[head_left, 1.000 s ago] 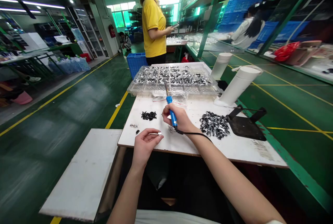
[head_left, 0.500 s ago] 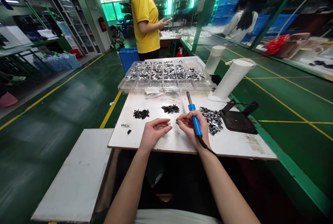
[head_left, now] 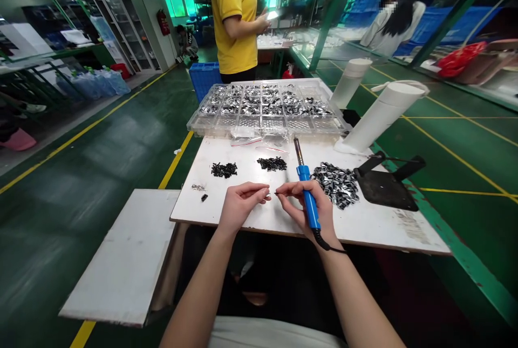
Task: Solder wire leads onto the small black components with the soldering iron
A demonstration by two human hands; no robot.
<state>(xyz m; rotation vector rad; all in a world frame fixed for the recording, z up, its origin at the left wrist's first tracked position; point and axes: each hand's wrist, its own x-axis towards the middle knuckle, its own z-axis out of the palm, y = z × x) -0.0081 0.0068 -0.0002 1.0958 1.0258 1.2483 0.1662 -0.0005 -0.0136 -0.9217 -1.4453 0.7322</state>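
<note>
My left hand point(head_left: 242, 205) pinches a small shiny metal piece point(head_left: 268, 195) between thumb and fingertips. A blue-handled soldering iron point(head_left: 303, 173) lies in my right hand point(head_left: 324, 209), its bare metal tip pointing up and away from me. The thumb and forefinger of that hand also pinch a tiny dark part point(head_left: 276, 193), close to the left fingertips but apart from them. Beyond my hands lie two piles of small black parts, one at left point(head_left: 224, 170) and one in the middle point(head_left: 272, 164). A bigger heap of black and silvery pieces point(head_left: 336, 185) spreads right of my right hand.
A clear compartment tray point(head_left: 259, 124) full of small parts stands at the back of the white table point(head_left: 243, 151). Plastic bags point(head_left: 246, 140) lie before it. Two white cylinders point(head_left: 382, 116) and a black stand point(head_left: 386, 189) are at right. A person in yellow point(head_left: 234, 19) stands beyond.
The view has shifted slightly, so the table sits a little differently. My hands stay close together; the metal piece shows less between my left fingertips. The soldering iron remains in my right hand.
</note>
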